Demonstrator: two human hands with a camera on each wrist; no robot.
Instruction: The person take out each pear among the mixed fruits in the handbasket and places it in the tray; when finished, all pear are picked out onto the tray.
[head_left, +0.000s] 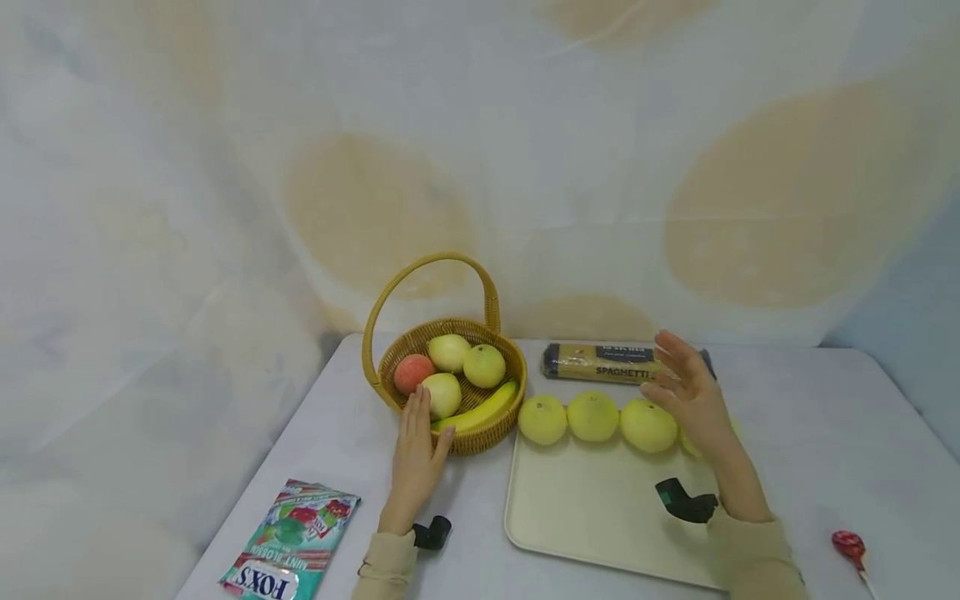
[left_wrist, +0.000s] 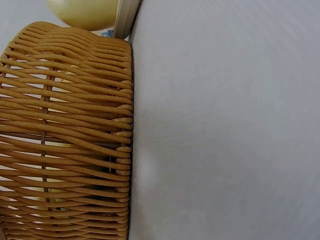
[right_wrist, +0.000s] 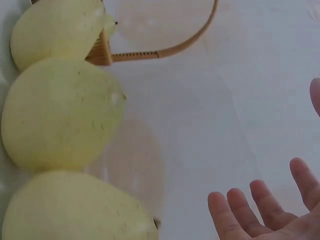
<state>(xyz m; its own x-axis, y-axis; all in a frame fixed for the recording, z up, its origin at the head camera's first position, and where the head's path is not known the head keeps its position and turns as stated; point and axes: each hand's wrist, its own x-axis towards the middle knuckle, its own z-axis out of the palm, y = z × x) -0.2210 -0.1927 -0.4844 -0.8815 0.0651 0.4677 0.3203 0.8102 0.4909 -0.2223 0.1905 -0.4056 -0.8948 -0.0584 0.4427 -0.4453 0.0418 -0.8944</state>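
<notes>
Right hand [head_left: 694, 403] is nearer the fruit row [head_left: 593, 417], left hand [head_left: 417, 460] is at the basket [head_left: 480, 440]

So going by the basket: the fruit row starts right beside its right side, long axis running off rightward. The right hand is raised over the end away from the basket, holding nothing, so most of the fruit lies below it and basketward. The left hand is at the basket's near-left rim, fingers straight, grasping nothing; hard to tell if it's actually touching
</notes>
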